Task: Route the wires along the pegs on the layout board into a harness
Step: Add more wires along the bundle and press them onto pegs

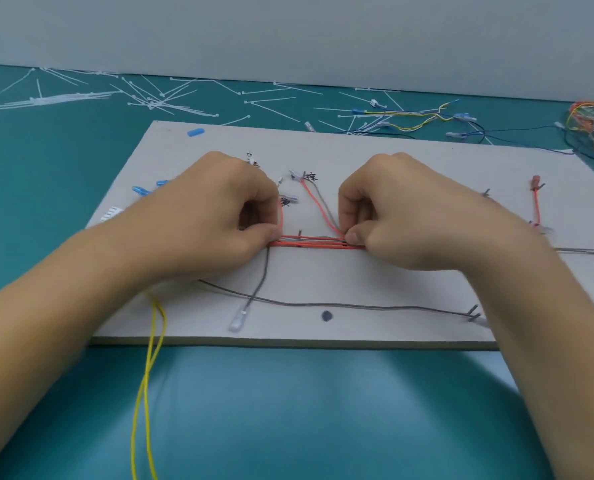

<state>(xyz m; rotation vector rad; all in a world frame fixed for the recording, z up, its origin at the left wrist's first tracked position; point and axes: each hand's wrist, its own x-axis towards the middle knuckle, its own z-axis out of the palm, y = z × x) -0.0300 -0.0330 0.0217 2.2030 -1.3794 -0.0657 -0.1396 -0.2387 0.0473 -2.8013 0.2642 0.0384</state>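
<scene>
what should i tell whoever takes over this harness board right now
Left hand: pinches the left end of the wire bundle.
Right hand: pinches its right end, where a red and a grey lead branch off toward the far side.
The bundle, red and grey, lies straight across the middle of the layout board, beside a peg.
Done: the middle run is laid, and a grey wire runs along the near side to the right.
Left: the yellow wire hangs off the near edge, seemingly unrouted. Cable ties lie loose on the table beyond the board.
</scene>
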